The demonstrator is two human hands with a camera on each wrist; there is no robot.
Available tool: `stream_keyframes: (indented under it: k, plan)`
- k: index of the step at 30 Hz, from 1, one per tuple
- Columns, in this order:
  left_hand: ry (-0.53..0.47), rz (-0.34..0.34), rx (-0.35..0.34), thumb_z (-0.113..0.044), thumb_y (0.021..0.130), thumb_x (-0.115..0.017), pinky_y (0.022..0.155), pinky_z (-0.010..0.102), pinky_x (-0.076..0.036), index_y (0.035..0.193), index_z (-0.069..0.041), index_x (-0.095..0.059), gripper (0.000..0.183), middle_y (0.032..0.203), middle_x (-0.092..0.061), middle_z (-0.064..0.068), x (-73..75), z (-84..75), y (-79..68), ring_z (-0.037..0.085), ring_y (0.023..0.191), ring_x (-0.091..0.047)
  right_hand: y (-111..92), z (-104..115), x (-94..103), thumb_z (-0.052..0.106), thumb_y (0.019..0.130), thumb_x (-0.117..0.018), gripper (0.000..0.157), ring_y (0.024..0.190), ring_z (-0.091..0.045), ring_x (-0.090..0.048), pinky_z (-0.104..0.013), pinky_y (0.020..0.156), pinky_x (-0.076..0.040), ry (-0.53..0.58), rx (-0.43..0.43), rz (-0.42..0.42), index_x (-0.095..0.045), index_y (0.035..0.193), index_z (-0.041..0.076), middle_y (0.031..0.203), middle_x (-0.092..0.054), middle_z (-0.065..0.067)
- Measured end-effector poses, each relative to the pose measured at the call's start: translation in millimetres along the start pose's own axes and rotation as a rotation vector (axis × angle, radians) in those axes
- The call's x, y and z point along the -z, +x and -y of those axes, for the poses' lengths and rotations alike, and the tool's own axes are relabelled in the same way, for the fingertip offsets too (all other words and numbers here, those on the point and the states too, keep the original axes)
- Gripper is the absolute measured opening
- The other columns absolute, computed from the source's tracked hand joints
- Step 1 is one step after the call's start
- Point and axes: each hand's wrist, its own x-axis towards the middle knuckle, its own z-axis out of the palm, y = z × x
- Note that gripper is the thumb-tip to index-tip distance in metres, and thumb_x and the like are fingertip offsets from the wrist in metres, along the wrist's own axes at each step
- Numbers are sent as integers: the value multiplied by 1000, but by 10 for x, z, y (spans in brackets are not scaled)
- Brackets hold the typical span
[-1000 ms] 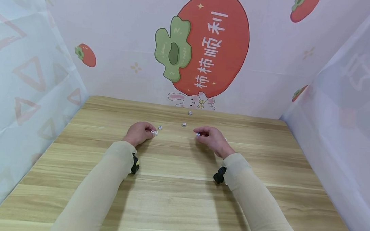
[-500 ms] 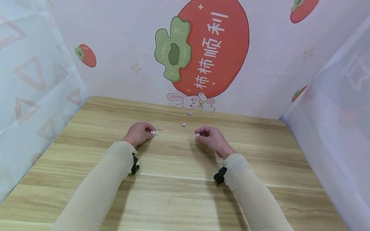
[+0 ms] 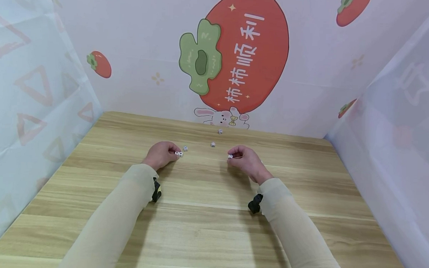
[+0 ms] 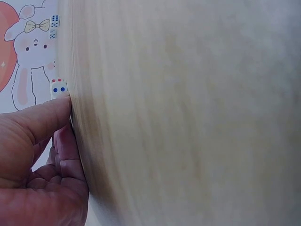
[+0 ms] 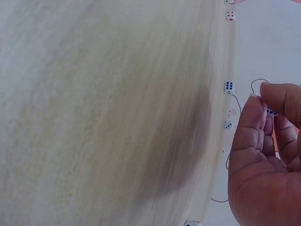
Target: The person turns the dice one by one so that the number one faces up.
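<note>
Two small white dice (image 3: 178,153) stand side by side at the fingertips of my left hand (image 3: 161,155), which pinches them low over the wooden table. One die (image 4: 59,89) shows two blue dots towards the left wrist view, just beyond the thumb tip. My right hand (image 3: 247,160) pinches another die (image 3: 230,156) between thumb and fingers, slightly above the table. In the right wrist view, thumb and fingers hide most of that held die (image 5: 271,112); some blue dots show.
Loose dice lie near the hands: one (image 3: 185,148) just beyond the left fingers, one (image 3: 213,144) between the hands, one (image 3: 220,131) near the back wall. Another die (image 5: 192,223) lies beside the right hand, mostly hidden from the head. Printed sheets (image 3: 138,92) enclose the wooden table (image 3: 197,228).
The die in my right fingers has turned a little, showing a different face upward, and shifted slightly right. My left hand and the loose dice stay in place.
</note>
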Motion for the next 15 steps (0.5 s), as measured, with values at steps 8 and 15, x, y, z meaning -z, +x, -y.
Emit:
stream_keyframes:
  k: [8,15]
  plan:
    - [7,2,-18,-12,96,-71,85,37,-45,111,-7,-76,17,104,-69,8,6,16,3,24,93,-57,-8,4,7,12,97,-74,36,107,-25,-59,-31,87,-54,-5,14,15,-68,132,10,119,-66,-7]
    - [10,5,-19,-12,97,-71,86,37,-45,112,-7,-76,17,105,-69,8,7,9,1,23,94,-57,-13,-9,18,13,98,-72,33,108,-25,-59,-33,90,-53,-9,6,25,-70,131,11,122,-68,-7]
